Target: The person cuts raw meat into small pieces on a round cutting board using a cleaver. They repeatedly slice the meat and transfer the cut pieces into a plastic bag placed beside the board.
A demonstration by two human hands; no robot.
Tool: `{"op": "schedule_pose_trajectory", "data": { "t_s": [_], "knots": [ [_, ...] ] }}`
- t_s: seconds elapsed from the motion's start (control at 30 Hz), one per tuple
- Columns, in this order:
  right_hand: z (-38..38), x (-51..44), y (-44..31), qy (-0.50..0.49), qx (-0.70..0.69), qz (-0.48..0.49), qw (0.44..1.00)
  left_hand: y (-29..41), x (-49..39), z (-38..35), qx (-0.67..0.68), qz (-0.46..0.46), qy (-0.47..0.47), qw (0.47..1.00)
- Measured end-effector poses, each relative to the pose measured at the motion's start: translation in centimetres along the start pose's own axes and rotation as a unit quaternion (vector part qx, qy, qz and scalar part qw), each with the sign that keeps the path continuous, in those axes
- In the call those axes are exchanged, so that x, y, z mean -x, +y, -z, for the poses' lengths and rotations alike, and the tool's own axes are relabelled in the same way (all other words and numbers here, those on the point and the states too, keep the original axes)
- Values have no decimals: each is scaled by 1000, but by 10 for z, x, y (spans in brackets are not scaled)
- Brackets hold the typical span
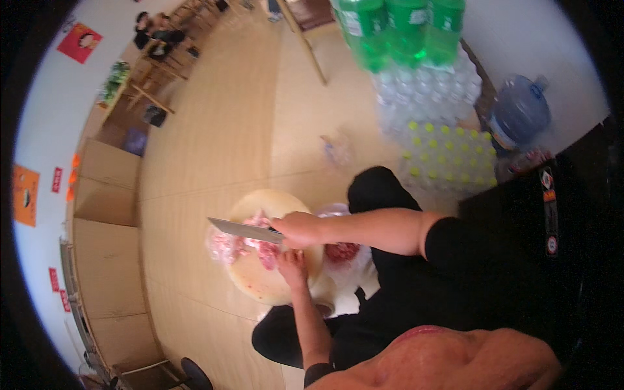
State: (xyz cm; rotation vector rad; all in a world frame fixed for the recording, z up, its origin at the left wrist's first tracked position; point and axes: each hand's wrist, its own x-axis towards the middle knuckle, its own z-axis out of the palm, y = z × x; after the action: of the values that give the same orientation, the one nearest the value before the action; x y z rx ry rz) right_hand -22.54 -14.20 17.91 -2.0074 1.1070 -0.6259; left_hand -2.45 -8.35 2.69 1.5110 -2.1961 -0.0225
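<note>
A round, pale chopping block (263, 287) lies before me with pieces of raw meat (268, 254) on it. My right hand (300, 229) grips the handle of a cleaver (246, 231), its broad blade over the meat and pointing to the picture's left. Just below it in the picture, my left hand (292, 265) holds the edge of a meat piece, its fingertips partly hidden. More pale pink meat in a clear plastic bag (223, 247) is at the block's far edge. Between the block and my body, darker red minced or cut meat (342, 251) sits on clear plastic.
Packs of bottles with yellow-green caps (443, 156), clear bottles (424, 92) and green bottles (402, 31) stand at the upper right, near a large blue water jug (520, 112). A crumpled plastic bag (336, 148) lies on the floor. Cardboard boxes (109, 265) line the left; people (158, 34) sit far off.
</note>
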Motion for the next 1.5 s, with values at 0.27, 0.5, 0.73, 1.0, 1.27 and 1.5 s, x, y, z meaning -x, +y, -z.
{"op": "schedule_pose_trajectory", "data": {
  "t_s": [0.27,0.5,0.73,1.0,1.27,1.5],
  "knots": [
    [-13,-5,7,5,-4,11,1000,9,0,6,-19,10,9,1000],
    [-14,-6,-1,-15,-4,1,1000,9,-7,2,28,-1,36,999],
    [-21,-6,2,-26,14,29,999,-25,12,-5,40,50,18,998],
    [-17,-2,-2,-40,6,36,999,-15,6,20,134,69,15,988],
    [-12,30,18,-45,86,20,995,-25,48,11,47,256,94,961],
    [-27,51,18,-112,162,52,979,-10,47,9,132,224,155,953]
  ]
}}
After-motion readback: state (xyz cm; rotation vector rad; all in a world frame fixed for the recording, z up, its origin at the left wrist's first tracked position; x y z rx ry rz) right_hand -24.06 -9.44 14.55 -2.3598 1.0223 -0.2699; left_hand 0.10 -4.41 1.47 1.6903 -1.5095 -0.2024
